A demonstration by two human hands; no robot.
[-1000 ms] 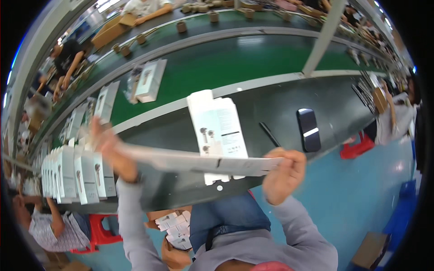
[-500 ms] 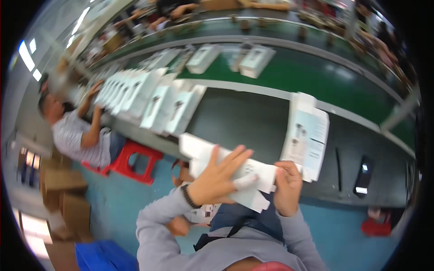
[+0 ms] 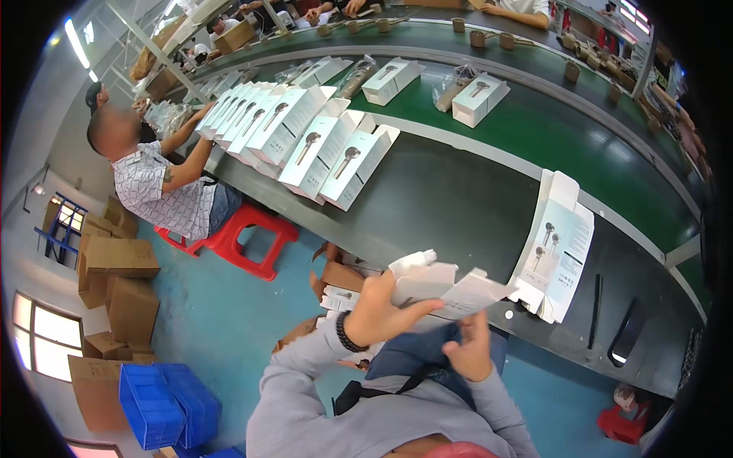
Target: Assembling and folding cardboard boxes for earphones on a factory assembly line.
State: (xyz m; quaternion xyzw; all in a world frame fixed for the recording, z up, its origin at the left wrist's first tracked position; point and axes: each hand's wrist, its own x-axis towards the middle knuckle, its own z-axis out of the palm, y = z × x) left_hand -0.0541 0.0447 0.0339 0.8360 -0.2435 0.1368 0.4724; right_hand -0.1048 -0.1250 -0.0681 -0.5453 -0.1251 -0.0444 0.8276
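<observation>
A white folding carton [image 3: 467, 296] is in my left hand [image 3: 376, 311], raised in front of my lap, with its end flaps standing out. My left thumb lies along its near side, and a finger with a white wrapping reaches behind it. Just below the carton, my right hand [image 3: 469, 353] has its thumb and forefinger apart and grips nothing. Whether its fingertip touches the carton's underside I cannot tell. On the table to the right lies a stack of flat unfolded cartons [image 3: 556, 248] printed with dark handheld devices.
Formed cartons [image 3: 353, 168] stand in a row at the left of the dark table [image 3: 435, 191]. Beyond it, a green conveyor [image 3: 550, 130] carries boxes and bagged items. A black phone [image 3: 628, 332] and thin black bar [image 3: 595, 311] lie right. A seated person [image 3: 164, 179] works at left.
The carton has turned from lying flat to tilted up, its flaps now raised. My right hand has let go of its edge and dropped below it. The view has shifted.
</observation>
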